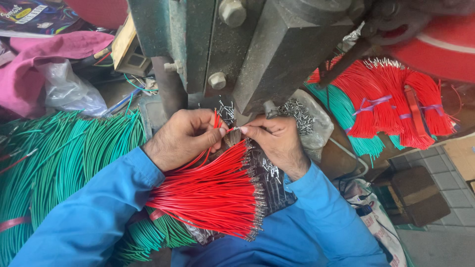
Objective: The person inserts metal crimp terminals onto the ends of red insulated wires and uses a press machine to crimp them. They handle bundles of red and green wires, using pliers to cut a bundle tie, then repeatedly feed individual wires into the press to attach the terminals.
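Right now your hands meet on one red wire (228,130), its long axis running left-right between them, tip just under the press (277,54). Your right hand (274,141) pinches the metal tip end between thumb and forefinger; your left hand (185,138) is curled shut around a few red wires, feeding from the left. Both sit about equally near. The red bundle (213,193) fans out below your wrists, terminal ends pointing right. A bag of loose terminals (304,121) lies just right of your right hand. Green wires (64,153) are heaped on the left, tied red and green bundles (391,99) well apart, upper right. The press body crowds the space directly above.
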{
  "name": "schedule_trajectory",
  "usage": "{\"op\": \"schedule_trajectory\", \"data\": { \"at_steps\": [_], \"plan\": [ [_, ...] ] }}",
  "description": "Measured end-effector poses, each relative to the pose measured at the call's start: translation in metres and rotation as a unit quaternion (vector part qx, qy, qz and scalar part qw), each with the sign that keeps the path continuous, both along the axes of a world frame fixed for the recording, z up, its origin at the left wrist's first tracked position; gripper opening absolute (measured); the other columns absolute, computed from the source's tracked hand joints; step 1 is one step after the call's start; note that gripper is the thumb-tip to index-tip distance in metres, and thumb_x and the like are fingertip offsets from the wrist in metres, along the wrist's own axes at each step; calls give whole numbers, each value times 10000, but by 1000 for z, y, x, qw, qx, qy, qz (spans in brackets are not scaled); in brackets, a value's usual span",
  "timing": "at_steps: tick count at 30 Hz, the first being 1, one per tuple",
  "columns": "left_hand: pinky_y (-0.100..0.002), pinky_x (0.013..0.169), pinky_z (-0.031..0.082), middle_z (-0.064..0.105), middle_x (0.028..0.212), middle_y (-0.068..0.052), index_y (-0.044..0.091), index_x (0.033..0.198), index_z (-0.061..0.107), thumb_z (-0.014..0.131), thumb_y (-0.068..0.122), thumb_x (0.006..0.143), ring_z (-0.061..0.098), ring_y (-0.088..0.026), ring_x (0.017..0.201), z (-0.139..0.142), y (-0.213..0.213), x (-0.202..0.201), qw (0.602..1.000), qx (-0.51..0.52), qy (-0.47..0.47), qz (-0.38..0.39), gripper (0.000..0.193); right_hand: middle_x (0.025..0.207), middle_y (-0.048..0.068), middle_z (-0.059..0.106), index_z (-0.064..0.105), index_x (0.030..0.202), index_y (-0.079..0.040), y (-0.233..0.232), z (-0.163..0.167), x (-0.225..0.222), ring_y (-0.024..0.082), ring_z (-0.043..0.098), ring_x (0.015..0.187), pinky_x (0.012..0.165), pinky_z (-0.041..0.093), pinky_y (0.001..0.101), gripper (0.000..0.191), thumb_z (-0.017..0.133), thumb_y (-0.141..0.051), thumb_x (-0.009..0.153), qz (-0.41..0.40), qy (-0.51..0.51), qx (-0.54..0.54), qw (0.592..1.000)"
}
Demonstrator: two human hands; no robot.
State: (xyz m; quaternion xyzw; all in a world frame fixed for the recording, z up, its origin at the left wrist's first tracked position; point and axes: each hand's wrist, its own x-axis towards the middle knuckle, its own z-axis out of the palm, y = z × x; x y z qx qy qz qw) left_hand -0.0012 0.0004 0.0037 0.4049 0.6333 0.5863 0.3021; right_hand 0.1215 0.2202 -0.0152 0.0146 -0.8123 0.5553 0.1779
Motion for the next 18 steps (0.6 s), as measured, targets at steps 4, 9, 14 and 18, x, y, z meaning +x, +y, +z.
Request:
{"op": "schedule_trajectory", "data": {
  "at_steps": [4,9,14,18],
  "plan": [
    [-223,632,520,664,722,18,10,945,689,634,158,998,598,-36,678,-1,0,0,1000,-2,-3,3,166,898,73,768,767,975,43,1,2,-1,77,676,825,730,563,236,71,748,-16,942,-9,-8,15,1000],
    [-221,655,529,669,760,14,18,995,684,637,140,1006,607,-36,705,0,1,0,1000,13,-5,1,131,990,89,765,745,1070,40,-8,8,8,90,692,890,795,568,231,122,702,17,958,1,-15,-36,999],
    [-223,730,551,699,863,-2,32,1065,628,741,66,901,630,-29,803,1,0,5,999,15,39,-24,202,1040,116,760,745,1058,46,6,32,42,154,746,940,829,600,273,144,677,24,934,38,-14,28,999],
    [-227,749,560,695,886,-13,38,1058,609,731,49,906,639,-29,833,-3,0,3,999,15,9,-36,195,988,80,740,771,1014,-1,22,42,59,163,741,919,816,584,281,148,690,-9,890,27,-89,248,964]
  ]
}}
